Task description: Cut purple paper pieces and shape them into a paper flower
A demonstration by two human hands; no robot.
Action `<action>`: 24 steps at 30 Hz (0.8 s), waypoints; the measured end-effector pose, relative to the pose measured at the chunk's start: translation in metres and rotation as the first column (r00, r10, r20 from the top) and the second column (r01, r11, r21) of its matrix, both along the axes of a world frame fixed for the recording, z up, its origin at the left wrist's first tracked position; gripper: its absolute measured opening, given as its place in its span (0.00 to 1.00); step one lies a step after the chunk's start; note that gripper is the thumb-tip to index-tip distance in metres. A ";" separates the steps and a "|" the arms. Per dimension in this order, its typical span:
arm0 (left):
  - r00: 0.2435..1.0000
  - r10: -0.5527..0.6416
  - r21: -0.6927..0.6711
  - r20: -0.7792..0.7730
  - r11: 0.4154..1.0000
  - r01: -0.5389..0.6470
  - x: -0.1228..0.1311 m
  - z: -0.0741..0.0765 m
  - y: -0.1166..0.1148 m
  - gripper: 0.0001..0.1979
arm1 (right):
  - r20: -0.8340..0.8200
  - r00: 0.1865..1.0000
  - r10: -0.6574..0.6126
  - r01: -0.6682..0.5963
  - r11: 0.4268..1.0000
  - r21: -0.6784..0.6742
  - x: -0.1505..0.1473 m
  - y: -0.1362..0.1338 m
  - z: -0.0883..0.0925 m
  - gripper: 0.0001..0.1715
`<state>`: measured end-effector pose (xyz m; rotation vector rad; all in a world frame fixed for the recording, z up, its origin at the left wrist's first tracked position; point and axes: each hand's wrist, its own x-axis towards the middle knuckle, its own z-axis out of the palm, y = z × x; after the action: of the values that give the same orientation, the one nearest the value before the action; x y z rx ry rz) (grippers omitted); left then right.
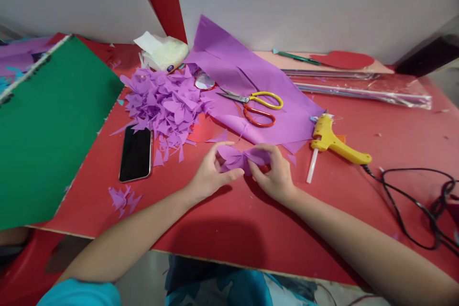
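Observation:
Between my two hands is a purple paper flower [234, 158] with several petals, held just above the red table. My left hand [215, 170] grips its left side, thumb in front and fingers behind. On the other side my right hand [274, 172] pinches a petal, with the thumb near the flower's middle. Beyond the hands, scissors [247, 99] with one yellow and one red handle lie open on a large purple paper sheet [229, 62]. A heap of cut purple paper pieces [168, 100] spreads to the left of the sheet.
A yellow glue gun [332, 141] with a white stick lies right, its black cable [398, 201] coiled beside it. A phone [136, 153] and a green board [46, 134] are left. Wrapped sticks [358, 91], a green pen [297, 58] and a red paper piece [344, 60] lie behind.

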<state>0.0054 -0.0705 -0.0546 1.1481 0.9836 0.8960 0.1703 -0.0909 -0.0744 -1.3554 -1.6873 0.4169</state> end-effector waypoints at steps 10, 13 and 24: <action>0.994 0.106 -0.006 0.000 0.994 -0.106 -0.001 -0.008 0.010 0.15 | -0.015 0.976 0.219 -0.220 0.975 -0.031 0.004 0.003 0.002 0.17; 0.994 0.104 0.032 -0.045 0.994 -0.103 -0.003 -0.009 0.012 0.13 | -0.114 0.978 0.175 -0.172 0.984 0.037 0.007 0.007 0.002 0.09; 0.992 0.045 0.098 -0.115 0.995 -0.034 -0.008 -0.010 0.013 0.12 | -0.150 0.988 0.031 -0.037 0.999 -0.037 0.009 0.013 0.002 0.05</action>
<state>-0.0023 -0.0571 -0.0641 1.2783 1.0714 0.9244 0.1791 -0.0777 -0.0726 -1.2928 -1.5882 0.5606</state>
